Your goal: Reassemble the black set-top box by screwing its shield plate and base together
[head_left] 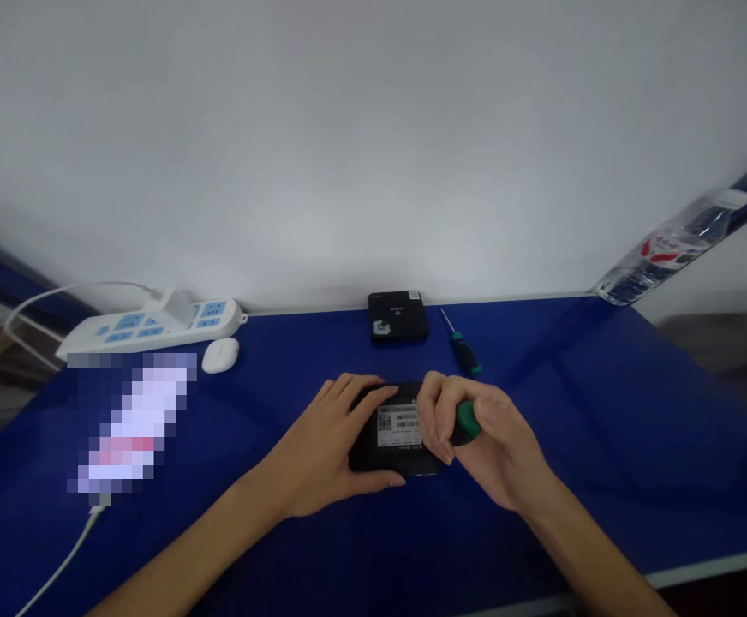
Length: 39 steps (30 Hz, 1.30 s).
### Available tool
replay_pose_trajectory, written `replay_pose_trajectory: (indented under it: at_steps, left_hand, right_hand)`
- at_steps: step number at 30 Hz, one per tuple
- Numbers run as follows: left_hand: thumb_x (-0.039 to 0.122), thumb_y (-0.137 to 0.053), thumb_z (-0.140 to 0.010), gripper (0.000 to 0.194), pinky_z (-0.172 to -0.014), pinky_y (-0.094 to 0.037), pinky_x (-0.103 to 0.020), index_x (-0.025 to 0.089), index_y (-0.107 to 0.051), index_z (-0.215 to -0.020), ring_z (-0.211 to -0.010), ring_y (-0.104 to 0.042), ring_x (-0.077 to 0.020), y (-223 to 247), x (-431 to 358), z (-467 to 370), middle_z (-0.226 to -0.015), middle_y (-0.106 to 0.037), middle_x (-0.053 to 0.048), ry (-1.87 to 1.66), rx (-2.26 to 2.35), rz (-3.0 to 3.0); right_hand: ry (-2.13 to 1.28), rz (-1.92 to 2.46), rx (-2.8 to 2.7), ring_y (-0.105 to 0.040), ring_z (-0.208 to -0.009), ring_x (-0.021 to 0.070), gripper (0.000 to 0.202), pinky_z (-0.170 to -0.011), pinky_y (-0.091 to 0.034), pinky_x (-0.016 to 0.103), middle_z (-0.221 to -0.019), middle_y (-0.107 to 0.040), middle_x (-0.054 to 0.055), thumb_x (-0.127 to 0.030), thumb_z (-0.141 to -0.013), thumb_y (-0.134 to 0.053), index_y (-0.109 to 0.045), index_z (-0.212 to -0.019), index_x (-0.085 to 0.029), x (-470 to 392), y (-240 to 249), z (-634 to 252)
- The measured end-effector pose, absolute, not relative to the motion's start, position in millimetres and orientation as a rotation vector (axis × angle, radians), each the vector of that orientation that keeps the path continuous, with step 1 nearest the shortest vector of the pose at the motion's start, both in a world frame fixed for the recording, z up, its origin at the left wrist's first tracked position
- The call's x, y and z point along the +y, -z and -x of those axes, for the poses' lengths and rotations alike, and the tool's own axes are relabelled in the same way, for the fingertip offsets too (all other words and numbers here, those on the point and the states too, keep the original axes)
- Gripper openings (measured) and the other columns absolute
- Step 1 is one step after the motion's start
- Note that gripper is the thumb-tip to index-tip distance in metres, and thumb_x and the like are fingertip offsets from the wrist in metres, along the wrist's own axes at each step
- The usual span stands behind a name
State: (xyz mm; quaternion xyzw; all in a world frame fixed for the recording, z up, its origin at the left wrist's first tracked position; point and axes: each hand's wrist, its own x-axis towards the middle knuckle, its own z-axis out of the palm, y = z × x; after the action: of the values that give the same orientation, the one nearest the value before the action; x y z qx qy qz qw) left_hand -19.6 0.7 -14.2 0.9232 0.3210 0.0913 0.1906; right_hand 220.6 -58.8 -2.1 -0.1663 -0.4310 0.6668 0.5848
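Observation:
A flat black box [364,450] lies on the blue table with its white label side up, showing a square code and barcodes. My left hand [335,446] grips it from the left, thumb along the near edge and fingers along the far edge. Over the box's right end, my right hand [476,428] is wrapped round a screwdriver [468,418], whose green-capped handle end points up toward me. The screwdriver's tip is hidden behind my fingers, so I cannot tell whether it touches the box.
Behind stand a second black box [397,316] and another screwdriver [462,344]. At left are a white power strip [155,330] with a plugged-in charger, a small white case [220,355] and a blurred-out phone [135,428] on a cable. A water bottle [672,247] stands at the back right.

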Motion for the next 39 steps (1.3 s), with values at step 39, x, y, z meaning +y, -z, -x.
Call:
replay_pose_trajectory:
  at_steps: [39]
  left_hand:
    - [0.079, -0.071, -0.092, 0.090, -0.117, -0.045, -0.069, 0.030, -0.047, -0.163, -0.142, -0.055, -0.0426, 11.1, -0.7, 19.1, -0.160, -0.056, -0.016, -0.248, 0.906, -2.589]
  right_hand:
    - [-1.601, 0.410, -0.951, -0.050, -0.065, 0.0143, 0.033, -0.062, -0.041, 0.030, -0.091, -0.064, 0.004, -0.050, -0.098, -0.083, -0.070, -0.104, -0.020, -62.2, 3.7, -219.7]
